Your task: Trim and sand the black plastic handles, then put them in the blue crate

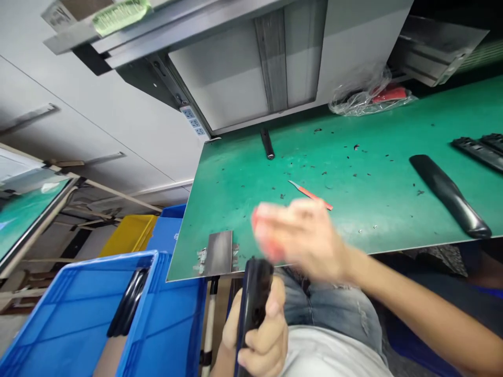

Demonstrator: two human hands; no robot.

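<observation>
- The landmark is the held black piece (255,288), a long, thin thing in front of the person's body.
- The left hand (262,335) has its grip closed tight around this piece, at its lower and middle part. The top end sticks out past the fingers.
- The long way of the held black piece runs from the person's body out toward the counter (353,225), and the top leans a little to the right.
- The right hand (314,243) is just past the top end of the held black piece and to its right. It is very blurry, so I cannot tell if its grip is apart or together.
- A red patch (275,251) shows at the right hand's fingers, close to the top of the held black piece. I cannot tell what it is, or if it touches the piece.
- The left hand is the nearer one, since it is right on the piece.
- A grey plate (219,254) is near the held black piece, past it and to the left.
- A red tool (312,196) lies farther past it, to the right.
- A big black piece (450,196) lies well to its right.
- A blue bin (106,259) is to its left.
</observation>
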